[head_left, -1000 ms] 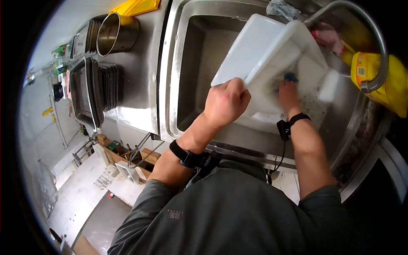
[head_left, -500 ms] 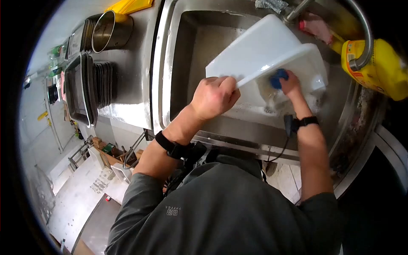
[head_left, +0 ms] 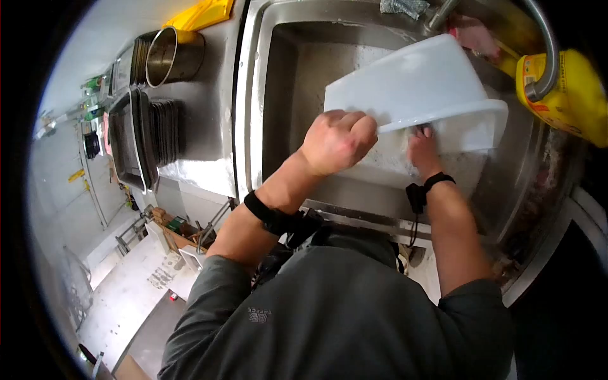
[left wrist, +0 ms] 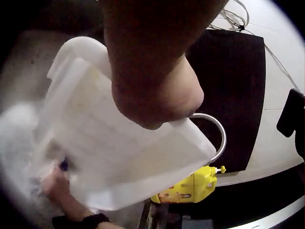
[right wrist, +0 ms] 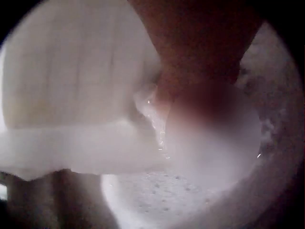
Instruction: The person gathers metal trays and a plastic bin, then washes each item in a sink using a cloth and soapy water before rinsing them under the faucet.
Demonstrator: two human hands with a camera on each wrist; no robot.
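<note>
A white plastic tub (head_left: 405,79) is tipped on its side in the metal sink (head_left: 285,126). My left hand (head_left: 341,142) grips its rim at the near left corner, with the fingers curled over the edge. Lower on the right, my right hand (head_left: 423,152) reaches to the tub's open side, its fingertips partly hidden behind the rim. In the left wrist view the right hand holds a dark blue scrubber (left wrist: 64,165) against the tub's inner wall. Murky water with foam (right wrist: 162,195) lies below, and a blur covers much of the right wrist view.
A curved metal faucet (head_left: 546,69) arches at the right, beside a yellow jug (head_left: 567,101). Pink cloth (head_left: 474,38) lies behind the tub. On the left counter stand a metal pot (head_left: 174,57), stacked dark trays (head_left: 166,133) and a yellow item (head_left: 199,14).
The tub has tipped toward me, so its outer side shows more and its inside less. My right hand has shifted inside it, and the blue scrubber has gone out of the head view.
</note>
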